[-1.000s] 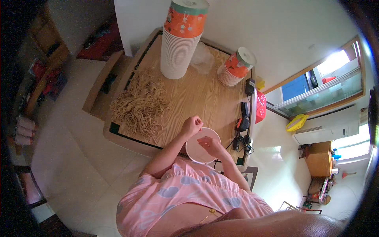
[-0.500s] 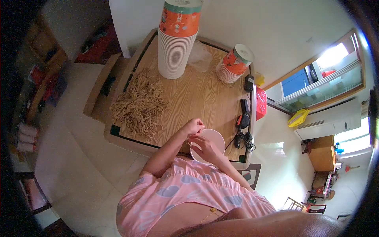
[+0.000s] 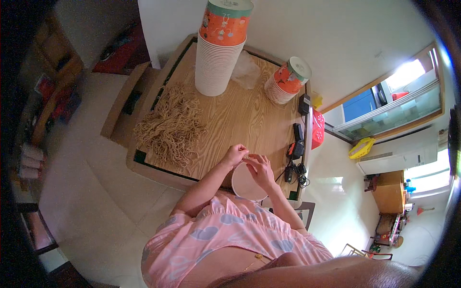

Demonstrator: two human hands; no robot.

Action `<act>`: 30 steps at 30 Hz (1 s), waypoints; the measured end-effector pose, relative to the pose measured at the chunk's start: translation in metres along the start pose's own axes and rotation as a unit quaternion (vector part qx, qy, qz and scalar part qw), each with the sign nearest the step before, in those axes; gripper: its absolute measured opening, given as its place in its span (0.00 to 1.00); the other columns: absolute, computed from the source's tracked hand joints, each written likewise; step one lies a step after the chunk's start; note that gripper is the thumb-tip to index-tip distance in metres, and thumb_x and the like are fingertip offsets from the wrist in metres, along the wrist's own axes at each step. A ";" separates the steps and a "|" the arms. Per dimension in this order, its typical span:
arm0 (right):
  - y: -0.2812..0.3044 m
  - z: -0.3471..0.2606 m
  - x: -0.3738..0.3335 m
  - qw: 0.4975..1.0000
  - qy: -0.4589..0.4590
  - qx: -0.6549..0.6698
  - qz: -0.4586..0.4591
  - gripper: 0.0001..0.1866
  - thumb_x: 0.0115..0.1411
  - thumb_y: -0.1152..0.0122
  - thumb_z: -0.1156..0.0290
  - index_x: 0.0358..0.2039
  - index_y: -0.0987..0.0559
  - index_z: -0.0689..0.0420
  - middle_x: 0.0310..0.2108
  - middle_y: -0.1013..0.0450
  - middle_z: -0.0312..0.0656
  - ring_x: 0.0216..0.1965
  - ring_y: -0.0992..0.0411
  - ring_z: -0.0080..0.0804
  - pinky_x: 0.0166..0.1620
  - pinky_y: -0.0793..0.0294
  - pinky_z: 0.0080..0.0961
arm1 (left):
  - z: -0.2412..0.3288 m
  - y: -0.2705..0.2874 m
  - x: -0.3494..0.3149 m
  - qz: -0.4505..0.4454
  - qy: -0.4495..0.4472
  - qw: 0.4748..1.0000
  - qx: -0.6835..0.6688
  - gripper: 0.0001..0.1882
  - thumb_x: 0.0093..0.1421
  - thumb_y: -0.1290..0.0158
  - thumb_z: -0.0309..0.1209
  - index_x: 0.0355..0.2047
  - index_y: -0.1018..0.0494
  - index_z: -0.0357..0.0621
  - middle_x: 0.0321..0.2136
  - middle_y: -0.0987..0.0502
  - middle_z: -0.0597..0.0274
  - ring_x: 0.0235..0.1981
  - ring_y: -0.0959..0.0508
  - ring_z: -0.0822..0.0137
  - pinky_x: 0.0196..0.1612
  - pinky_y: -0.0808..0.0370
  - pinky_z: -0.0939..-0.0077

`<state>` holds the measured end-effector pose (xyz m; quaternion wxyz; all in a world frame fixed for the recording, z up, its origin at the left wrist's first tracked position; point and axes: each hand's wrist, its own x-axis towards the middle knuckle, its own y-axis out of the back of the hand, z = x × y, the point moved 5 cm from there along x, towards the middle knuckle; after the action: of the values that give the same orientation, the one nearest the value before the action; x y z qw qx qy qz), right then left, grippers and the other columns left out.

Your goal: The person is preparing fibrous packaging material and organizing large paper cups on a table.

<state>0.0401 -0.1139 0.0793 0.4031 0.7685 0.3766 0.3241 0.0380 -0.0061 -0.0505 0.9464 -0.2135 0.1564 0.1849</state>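
A white paper tub [image 3: 247, 185] stands with its mouth up at the table's near edge, against my body. Over its far rim my left hand [image 3: 235, 155] is closed in a pinch. My right hand [image 3: 260, 170] reaches across the tub's mouth, its fingertips pressed together against those of my left hand. What the two hands pinch is too small to make out. A heap of tan twisted cords [image 3: 171, 127] lies on the table to the left of my hands.
On the wooden table [image 3: 225, 122] stand a tall stack of paper tubs [image 3: 220, 62] and a shorter stack [image 3: 284, 85]. A crumpled clear plastic bag [image 3: 246, 72] lies between them. Black power adapters and cables [image 3: 297, 149] line the right edge, beside a red plastic basket [image 3: 317, 128].
My right hand has moved from low over the tub's mouth up to the far rim, meeting my left fingertips. The tub has shifted slightly left and nearer. My left hand has hardly moved.
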 end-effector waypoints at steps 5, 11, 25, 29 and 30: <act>-0.003 0.004 0.002 1.000 0.015 -0.005 0.006 0.12 0.49 0.47 0.74 0.36 0.25 0.54 0.36 0.31 0.42 0.38 0.34 0.40 0.42 0.37 0.32 | -0.002 0.000 0.005 0.014 -0.022 0.999 -0.041 0.05 0.50 0.50 0.27 0.24 0.30 0.37 0.21 0.28 0.64 0.22 0.29 0.75 0.25 0.30 0.80; -0.009 0.013 -0.001 1.000 -0.015 0.008 0.021 0.10 0.52 0.50 0.73 0.35 0.26 0.57 0.37 0.31 0.43 0.39 0.34 0.40 0.45 0.38 0.32 | -0.002 0.006 0.008 0.059 -0.069 0.994 0.054 0.06 0.47 0.48 0.28 0.22 0.30 0.37 0.19 0.27 0.63 0.22 0.29 0.74 0.26 0.31 0.78; -0.020 0.047 0.025 0.973 -0.127 0.104 0.161 0.06 0.47 0.42 0.73 0.23 0.25 0.62 0.17 0.30 0.41 0.20 0.31 0.24 0.26 0.32 0.20 | 0.004 0.003 0.018 0.091 -0.091 0.986 0.105 0.06 0.48 0.47 0.29 0.22 0.28 0.39 0.19 0.27 0.65 0.21 0.29 0.75 0.25 0.33 0.81; -0.031 0.068 0.026 0.958 -0.219 0.162 0.093 0.05 0.47 0.41 0.72 0.22 0.25 0.60 0.19 0.28 0.43 0.21 0.30 0.28 0.27 0.32 0.23 | 0.016 0.002 0.017 0.086 -0.106 0.980 0.142 0.06 0.47 0.46 0.29 0.22 0.28 0.40 0.19 0.27 0.66 0.21 0.29 0.75 0.24 0.33 0.80; -0.035 0.070 0.026 0.946 -0.246 0.207 0.052 0.06 0.47 0.42 0.72 0.22 0.25 0.61 0.19 0.29 0.38 0.22 0.33 0.21 0.27 0.33 0.19 | 0.014 0.004 0.017 0.076 -0.086 0.984 0.135 0.06 0.47 0.46 0.30 0.22 0.28 0.40 0.19 0.27 0.67 0.21 0.29 0.76 0.24 0.33 0.80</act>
<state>0.0985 -0.1044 0.0211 0.2979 0.9092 0.2844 0.0604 0.0542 0.0082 -0.0460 0.9598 -0.0544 0.1135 0.2507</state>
